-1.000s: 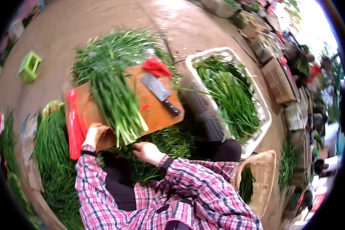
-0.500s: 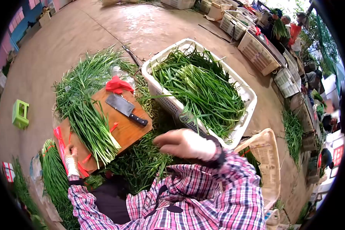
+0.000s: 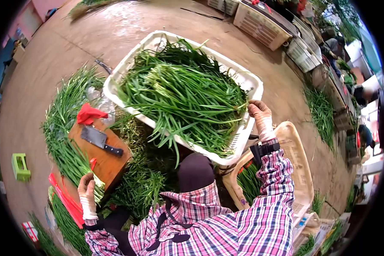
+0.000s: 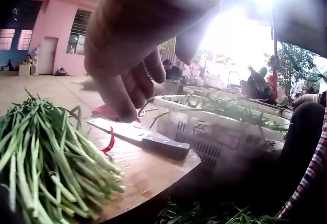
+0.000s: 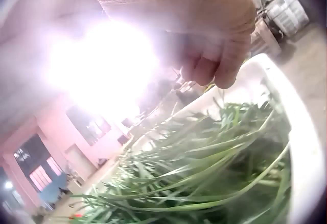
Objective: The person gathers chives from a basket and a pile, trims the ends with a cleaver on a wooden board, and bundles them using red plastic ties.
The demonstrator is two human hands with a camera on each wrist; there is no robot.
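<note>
My right hand [image 3: 261,114] is at the right rim of a white plastic crate [image 3: 257,87] heaped with garlic chives [image 3: 187,94]. Its curled fingertips pinch leaf ends at the edge of the heap; the right wrist view shows the curled fingers [image 5: 227,68] above the leaves. With loosely bent fingers and nothing in it, my left hand [image 3: 87,194] hovers beside the cut ends of a chive bundle [image 4: 56,163]. That bundle lies on a wooden cutting board [image 3: 113,164]. A black-handled cleaver [image 3: 99,140] lies flat on the same board.
A red cloth [image 3: 90,114] lies at the board's far edge, and red plastic ties [image 3: 66,199] hang at its near left. A beige basket [image 3: 294,170] stands at the right. Loose chives [image 3: 143,177] lie below the board. A green stool [image 3: 20,167] stands far left.
The right hand has moved from beside the board across to the crate's right rim. The left hand has let go of the board's left edge area and lifted slightly. The view has turned right.
</note>
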